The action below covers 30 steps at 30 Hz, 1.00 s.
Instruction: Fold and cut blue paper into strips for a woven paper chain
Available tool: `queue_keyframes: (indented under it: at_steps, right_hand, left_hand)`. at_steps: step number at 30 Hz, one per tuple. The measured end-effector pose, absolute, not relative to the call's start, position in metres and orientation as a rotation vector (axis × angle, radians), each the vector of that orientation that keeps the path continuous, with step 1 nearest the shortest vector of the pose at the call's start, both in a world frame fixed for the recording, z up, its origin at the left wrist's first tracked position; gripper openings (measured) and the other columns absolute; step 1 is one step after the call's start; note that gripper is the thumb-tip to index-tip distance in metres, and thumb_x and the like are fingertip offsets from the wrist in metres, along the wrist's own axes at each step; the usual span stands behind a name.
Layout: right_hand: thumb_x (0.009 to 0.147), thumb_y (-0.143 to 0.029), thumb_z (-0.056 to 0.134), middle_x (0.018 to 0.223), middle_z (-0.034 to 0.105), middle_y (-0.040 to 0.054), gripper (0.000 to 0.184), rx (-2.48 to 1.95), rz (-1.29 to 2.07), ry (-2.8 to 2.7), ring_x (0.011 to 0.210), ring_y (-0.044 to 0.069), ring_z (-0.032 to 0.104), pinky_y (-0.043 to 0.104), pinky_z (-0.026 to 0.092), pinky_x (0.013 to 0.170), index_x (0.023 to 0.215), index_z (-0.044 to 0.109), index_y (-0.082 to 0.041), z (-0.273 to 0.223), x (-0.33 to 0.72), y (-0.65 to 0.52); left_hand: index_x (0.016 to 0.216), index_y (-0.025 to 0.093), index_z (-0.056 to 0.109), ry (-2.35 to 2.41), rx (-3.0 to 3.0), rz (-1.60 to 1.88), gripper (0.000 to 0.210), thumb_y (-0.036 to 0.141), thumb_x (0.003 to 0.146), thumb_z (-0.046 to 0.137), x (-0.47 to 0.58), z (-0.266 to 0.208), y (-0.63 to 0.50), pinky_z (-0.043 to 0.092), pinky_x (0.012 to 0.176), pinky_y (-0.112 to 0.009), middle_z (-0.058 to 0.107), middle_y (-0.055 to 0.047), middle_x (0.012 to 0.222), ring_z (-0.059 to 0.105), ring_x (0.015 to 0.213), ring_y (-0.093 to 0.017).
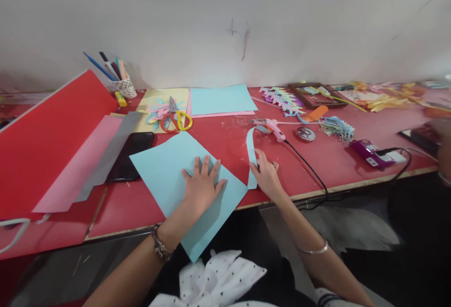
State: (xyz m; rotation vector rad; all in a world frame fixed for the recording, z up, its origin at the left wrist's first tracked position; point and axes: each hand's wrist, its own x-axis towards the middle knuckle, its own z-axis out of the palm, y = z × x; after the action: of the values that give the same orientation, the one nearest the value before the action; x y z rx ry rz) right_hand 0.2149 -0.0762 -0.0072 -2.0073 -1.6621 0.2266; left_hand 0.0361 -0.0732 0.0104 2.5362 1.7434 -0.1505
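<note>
Five spread digits of the left hand (200, 187) press a pale blue sheet (158, 161) flat at the front of a red counter (225, 133), its near corner jutting past the edge above a dotted white garment (211, 283). Beside the sheet's right corner, the right hand (267, 175) holds a curling blue strip (250, 145) between thumb and fingers. The step in hand appears to be handling the strip with the sheet held steady; the next move would seem to call for even pressure on the left and a light, uncreasing hold on the right. At far right, a co-worker in dark clothing (423, 213) is partly in view. A black phone (132, 156) lies left of the sheet; a pink glue gun (276, 129) rests by the strip's upper end, with a purple power adapter (369, 153) farther right. Behind, scissors (175, 111) lie on paper scraps (158, 109) next to stacked sheets (220, 100), and a pen cup (126, 87) stands near the pale grey wall (176, 25).
</note>
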Motion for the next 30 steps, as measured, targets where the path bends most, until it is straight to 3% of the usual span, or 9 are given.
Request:
queue_keyframes:
  at_steps: [8,14,19,25,30]
  right_hand:
    - [0.074,-0.022,0.039,0.057,0.057,-0.0011,0.038,-2.073,0.213,-1.574,0.065,0.020,0.059,0.040,0.033,0.082,0.110,0.048,-0.014,-0.001,0.232,-0.085]
    - [0.074,-0.036,0.041,0.062,0.058,0.0022,0.026,-1.795,0.447,-1.637,0.060,0.019,0.056,0.030,0.043,0.062,0.088,0.055,-0.020,0.020,0.254,-0.106]
    - [0.077,-0.040,0.045,0.069,0.060,0.0031,0.033,-1.611,0.588,-1.564,0.063,0.017,0.057,0.026,0.045,0.057,0.103,0.051,-0.020,0.057,0.254,-0.111]
    - [0.078,-0.030,0.047,0.058,0.046,-0.0041,0.031,-1.391,0.469,-1.707,0.052,0.011,0.046,0.023,0.040,0.052,0.107,0.046,-0.016,0.093,0.220,-0.074]
    - [0.081,-0.024,0.046,0.055,0.036,-0.0075,0.029,-1.167,0.498,-1.841,0.050,0.009,0.037,0.021,0.035,0.051,0.109,0.044,-0.017,0.104,0.190,-0.042]
  left_hand:
    - [0.136,0.029,0.025,1.691,2.567,-0.157,0.051,0.044,0.088,0.032,0.028,0.011,-0.073,0.030,0.092,-0.062,0.027,-0.011,0.144,0.020,0.131,-0.036]
    - [0.134,0.029,0.030,1.502,2.685,-0.122,0.049,0.042,0.087,0.036,0.010,0.007,-0.071,0.029,0.094,-0.061,0.029,-0.010,0.143,0.022,0.130,-0.035]
    - [0.134,0.029,0.030,1.230,2.737,-0.100,0.051,0.046,0.086,0.036,0.018,0.014,-0.052,0.024,0.097,-0.062,0.026,-0.010,0.144,0.020,0.131,-0.033]
    - [0.137,0.023,0.024,1.115,2.668,-0.187,0.065,0.053,0.082,0.040,0.045,0.025,-0.024,0.018,0.095,-0.067,0.018,-0.015,0.145,0.015,0.132,-0.036]
    - [0.137,0.018,0.024,0.951,2.708,-0.116,0.072,0.060,0.080,0.036,0.056,0.016,-0.036,0.009,0.099,-0.066,0.028,-0.018,0.141,0.018,0.131,-0.035]
